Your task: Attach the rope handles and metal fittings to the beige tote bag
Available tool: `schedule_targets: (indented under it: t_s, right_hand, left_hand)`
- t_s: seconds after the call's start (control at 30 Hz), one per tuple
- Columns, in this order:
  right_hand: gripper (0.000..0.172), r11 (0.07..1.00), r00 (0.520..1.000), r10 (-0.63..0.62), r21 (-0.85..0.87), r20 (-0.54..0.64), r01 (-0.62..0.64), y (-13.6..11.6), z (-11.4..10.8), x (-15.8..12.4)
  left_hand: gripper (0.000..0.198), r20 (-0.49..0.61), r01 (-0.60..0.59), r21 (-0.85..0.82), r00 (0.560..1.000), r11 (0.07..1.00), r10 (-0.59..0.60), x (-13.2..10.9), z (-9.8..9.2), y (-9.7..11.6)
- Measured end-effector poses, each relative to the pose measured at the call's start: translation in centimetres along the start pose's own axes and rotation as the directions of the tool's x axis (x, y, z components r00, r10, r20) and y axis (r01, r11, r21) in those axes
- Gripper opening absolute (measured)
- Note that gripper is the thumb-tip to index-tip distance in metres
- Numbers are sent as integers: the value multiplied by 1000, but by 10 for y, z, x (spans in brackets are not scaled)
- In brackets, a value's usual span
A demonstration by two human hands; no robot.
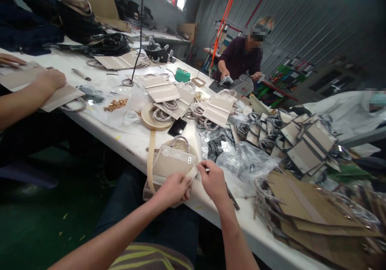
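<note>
A beige bag flap (pixel 173 161) with a small metal clasp lies at the near edge of the white table (pixel 132 141). My left hand (pixel 173 189) is closed, pinching the flap's near right corner. My right hand (pixel 212 179) is closed too, fingers pinched on the same corner, touching my left hand. A strip of beige tape (pixel 150 157) runs from a roll (pixel 155 118) down past the flap's left side. More beige pieces are stacked under the flap.
A dark phone (pixel 177 127) lies beyond the flap. Plastic bags (pixel 238 157) and stacks of beige bag parts (pixel 304 147) with ring handles lie to the right. Another person's arm (pixel 33 89) rests at left. A seated person (pixel 241 58) works at the far end.
</note>
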State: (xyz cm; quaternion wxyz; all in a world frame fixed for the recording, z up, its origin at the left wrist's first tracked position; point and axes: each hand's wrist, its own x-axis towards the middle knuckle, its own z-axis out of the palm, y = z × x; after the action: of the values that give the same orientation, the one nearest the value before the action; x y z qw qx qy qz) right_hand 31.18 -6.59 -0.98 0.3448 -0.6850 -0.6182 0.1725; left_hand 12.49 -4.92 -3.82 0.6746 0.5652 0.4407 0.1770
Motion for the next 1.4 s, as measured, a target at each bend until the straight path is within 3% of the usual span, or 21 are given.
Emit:
schedule_targets:
  t_s: [0.13, 0.3, 0.67, 0.87, 1.17, 1.4]
  right_hand:
    - [17, 992, 994, -110, -65, 12, 110, 8, 13, 32]
    - [16, 973, 978, -183, -126, 103, 195, 17, 28, 44]
    - [18, 957, 982, -179, -218, 65, 189, 22, 39, 51]
    - [17, 967, 984, -161, -187, 78, 173, 23, 38, 51]
    - [16, 988, 988, -127, -77, 83, 134, 29, 31, 49]
    - [18, 981, 984, -147, -112, 100, 158, 30, 34, 49]
  left_hand:
    - [39, -37, 38, -17, 999, 999, -38, 28, -9, 5]
    - [38, -10, 93, -67, 996, 993, -94, 27, 7, -6]
    - [41, -24, 147, -168, 988, 975, -153, 41, 15, -8]
    - [67, 0, 152, -151, 988, 977, -154, 37, 13, -12]
    - [53, -152, 65, 115, 987, 991, -47, 20, 16, -6]
    - [61, -227, 117, 494, 974, 861, -2, -1, 3, 17]
